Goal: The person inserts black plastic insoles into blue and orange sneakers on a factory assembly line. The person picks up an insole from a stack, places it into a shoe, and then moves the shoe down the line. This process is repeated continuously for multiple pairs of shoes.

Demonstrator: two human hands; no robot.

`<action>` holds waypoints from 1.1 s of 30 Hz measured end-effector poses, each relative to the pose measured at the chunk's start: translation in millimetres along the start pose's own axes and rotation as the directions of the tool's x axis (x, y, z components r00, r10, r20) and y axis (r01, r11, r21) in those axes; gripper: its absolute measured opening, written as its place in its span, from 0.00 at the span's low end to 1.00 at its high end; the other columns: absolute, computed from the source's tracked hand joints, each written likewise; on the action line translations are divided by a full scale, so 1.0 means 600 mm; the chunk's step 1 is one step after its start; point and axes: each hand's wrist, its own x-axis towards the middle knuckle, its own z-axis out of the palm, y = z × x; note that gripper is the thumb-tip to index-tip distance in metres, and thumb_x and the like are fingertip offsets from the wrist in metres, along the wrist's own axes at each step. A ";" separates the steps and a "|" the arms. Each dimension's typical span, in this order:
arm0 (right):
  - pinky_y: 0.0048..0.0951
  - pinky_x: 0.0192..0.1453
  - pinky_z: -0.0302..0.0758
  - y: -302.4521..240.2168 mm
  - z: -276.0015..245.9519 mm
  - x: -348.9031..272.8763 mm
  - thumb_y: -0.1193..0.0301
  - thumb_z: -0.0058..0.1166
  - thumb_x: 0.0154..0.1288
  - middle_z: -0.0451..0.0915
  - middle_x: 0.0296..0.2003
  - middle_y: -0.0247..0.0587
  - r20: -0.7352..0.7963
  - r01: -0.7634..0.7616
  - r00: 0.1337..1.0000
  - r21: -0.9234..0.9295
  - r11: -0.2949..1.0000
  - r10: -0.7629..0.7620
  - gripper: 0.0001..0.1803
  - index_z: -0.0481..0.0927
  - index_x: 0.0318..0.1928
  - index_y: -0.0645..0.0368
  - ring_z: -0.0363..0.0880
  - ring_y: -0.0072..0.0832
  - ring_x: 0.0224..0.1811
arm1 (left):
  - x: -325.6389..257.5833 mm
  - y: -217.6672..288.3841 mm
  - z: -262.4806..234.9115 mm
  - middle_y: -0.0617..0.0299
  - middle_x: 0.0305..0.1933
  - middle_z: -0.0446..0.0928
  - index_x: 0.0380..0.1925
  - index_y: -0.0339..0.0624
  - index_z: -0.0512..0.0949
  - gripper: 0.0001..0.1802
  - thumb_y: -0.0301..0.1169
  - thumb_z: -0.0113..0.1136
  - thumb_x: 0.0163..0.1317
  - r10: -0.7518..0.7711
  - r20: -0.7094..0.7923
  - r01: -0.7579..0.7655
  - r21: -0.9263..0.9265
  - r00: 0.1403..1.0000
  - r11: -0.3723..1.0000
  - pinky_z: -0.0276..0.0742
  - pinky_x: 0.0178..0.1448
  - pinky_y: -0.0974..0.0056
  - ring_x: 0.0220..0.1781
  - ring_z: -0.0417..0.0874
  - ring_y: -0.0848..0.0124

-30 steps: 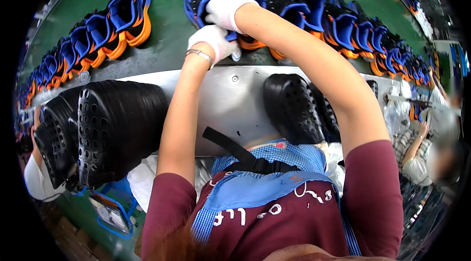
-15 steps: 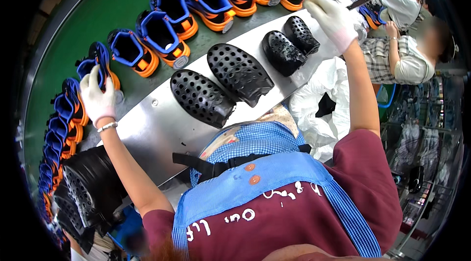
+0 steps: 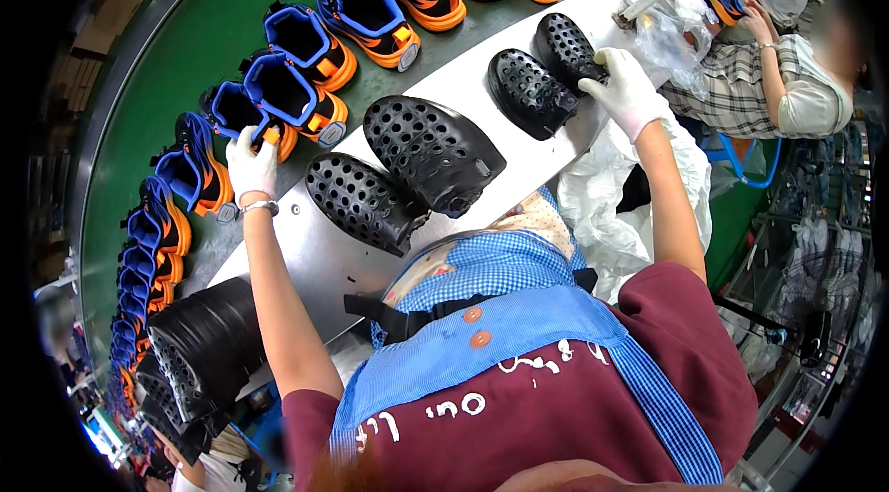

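While the right hand (image 3: 628, 92) has its thumb and fingers nearly closed about the squared end of the far small form (image 3: 563, 41), that form lies up and to the left of them, its long axis slanting from upper left to lower right, rounded toe away from the palm. It sits on the table (image 3: 537, 155), far nearer the right hand than the left. The left hand (image 3: 252, 166), well apart, has its fingers slightly parted at the heel of a shoe (image 3: 233, 106); whether they grip it, I cannot tell. That shoe stands on the green surface (image 3: 190, 48), just above the fingertips, heel toward them. Counted, there are four loose forms, two small and two large (image 3: 428, 145), plus two stacks (image 3: 213, 339) at lower left, whose pieces cannot be counted. The shoes shrink toward the rim, too many to number.
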 end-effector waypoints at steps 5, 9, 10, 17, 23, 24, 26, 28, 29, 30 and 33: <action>0.34 0.50 0.75 -0.014 -0.049 -0.005 0.61 0.69 0.50 0.78 0.40 0.45 -0.015 -0.029 0.999 0.062 0.998 0.030 0.23 0.78 0.42 0.60 0.79 0.40 0.44 | -0.006 -0.031 0.002 0.46 0.43 0.74 0.49 0.48 0.79 0.23 0.47 0.64 0.57 0.003 0.026 -0.001 -0.068 1.000 0.998 0.74 0.49 0.55 0.43 0.78 0.51; 0.34 0.49 0.76 -0.071 -0.106 -0.006 0.62 0.69 0.51 0.79 0.39 0.44 -0.127 0.035 0.991 0.054 0.998 -0.028 0.23 0.78 0.44 0.60 0.80 0.38 0.42 | -0.026 -0.066 -0.037 0.47 0.48 0.76 0.62 0.43 0.70 0.31 0.34 0.61 0.57 -0.044 0.272 0.121 -0.273 0.961 0.954 0.75 0.49 0.58 0.39 0.77 0.61; 0.33 0.49 0.76 -0.097 -0.119 -0.005 0.62 0.70 0.50 0.79 0.39 0.44 -0.156 0.081 0.986 0.088 0.993 -0.066 0.23 0.78 0.44 0.60 0.80 0.38 0.42 | -0.031 -0.058 -0.052 0.47 0.48 0.76 0.63 0.42 0.70 0.31 0.32 0.60 0.56 0.001 0.222 0.053 -0.237 0.975 0.970 0.76 0.47 0.59 0.39 0.77 0.63; 0.33 0.47 0.75 -0.356 -0.134 0.009 0.66 0.73 0.44 0.78 0.38 0.42 -0.221 0.580 0.814 0.314 0.752 -0.536 0.25 0.77 0.43 0.59 0.78 0.39 0.42 | -0.083 0.136 -0.160 0.47 0.64 0.68 0.69 0.35 0.57 0.37 0.30 0.62 0.63 0.260 0.141 0.031 -0.922 0.955 0.385 0.72 0.65 0.58 0.66 0.71 0.56; 0.37 0.46 0.75 -0.518 -0.091 -0.007 0.64 0.67 0.52 0.76 0.38 0.45 -0.035 0.663 0.650 0.516 0.543 -0.760 0.21 0.76 0.44 0.59 0.77 0.43 0.43 | -0.122 0.137 -0.148 0.48 0.63 0.71 0.69 0.36 0.57 0.34 0.35 0.57 0.67 0.463 0.130 0.313 -0.884 0.877 -0.346 0.72 0.66 0.57 0.62 0.76 0.62; 0.37 0.46 0.75 -0.533 -0.088 -0.006 0.62 0.66 0.54 0.77 0.38 0.46 0.016 0.626 0.669 0.526 0.575 -0.743 0.21 0.76 0.44 0.60 0.77 0.43 0.43 | -0.122 0.122 -0.139 0.51 0.59 0.74 0.67 0.37 0.60 0.32 0.33 0.57 0.67 0.423 0.140 0.303 -0.887 0.895 -0.348 0.73 0.64 0.58 0.59 0.78 0.64; 0.39 0.44 0.76 -0.554 -0.069 0.001 0.55 0.62 0.58 0.79 0.36 0.49 0.140 0.602 0.684 0.446 0.662 -0.716 0.25 0.75 0.47 0.61 0.80 0.43 0.41 | -0.127 0.095 -0.130 0.56 0.54 0.76 0.64 0.38 0.65 0.28 0.31 0.59 0.66 0.288 0.179 0.260 -0.926 0.941 -0.273 0.75 0.61 0.61 0.55 0.79 0.67; 0.39 0.43 0.77 -0.573 -0.054 0.006 0.53 0.62 0.58 0.79 0.35 0.48 0.269 0.626 0.652 0.336 0.704 -0.709 0.28 0.75 0.49 0.62 0.80 0.43 0.39 | -0.135 0.097 -0.141 0.63 0.48 0.78 0.57 0.39 0.72 0.21 0.30 0.61 0.65 0.084 0.235 0.249 -0.934 0.968 -0.257 0.75 0.56 0.66 0.50 0.79 0.74; 0.38 0.41 0.77 -0.578 -0.037 0.002 0.52 0.61 0.58 0.79 0.34 0.48 0.198 0.671 0.649 0.308 0.675 -0.735 0.30 0.75 0.52 0.63 0.80 0.42 0.39 | -0.133 0.092 -0.138 0.63 0.47 0.79 0.54 0.39 0.73 0.19 0.30 0.62 0.65 0.045 0.247 0.250 -0.933 0.968 -0.260 0.75 0.56 0.66 0.49 0.79 0.74; 0.37 0.39 0.77 -0.589 -0.035 0.001 0.51 0.60 0.58 0.80 0.33 0.47 0.214 0.690 0.656 0.220 0.690 -0.724 0.32 0.75 0.53 0.64 0.81 0.41 0.37 | -0.131 0.084 -0.131 0.64 0.46 0.79 0.52 0.39 0.74 0.17 0.30 0.62 0.65 0.007 0.261 0.253 -0.930 0.965 -0.267 0.75 0.55 0.67 0.48 0.79 0.75; 0.38 0.35 0.77 -0.609 -0.016 0.012 0.51 0.59 0.58 0.79 0.28 0.46 0.169 0.716 0.643 0.214 0.665 -0.747 0.26 0.79 0.46 0.61 0.81 0.41 0.32 | -0.118 0.063 -0.126 0.63 0.44 0.80 0.48 0.40 0.75 0.15 0.36 0.61 0.66 0.064 0.263 0.270 -0.925 0.963 -0.267 0.79 0.54 0.61 0.47 0.81 0.72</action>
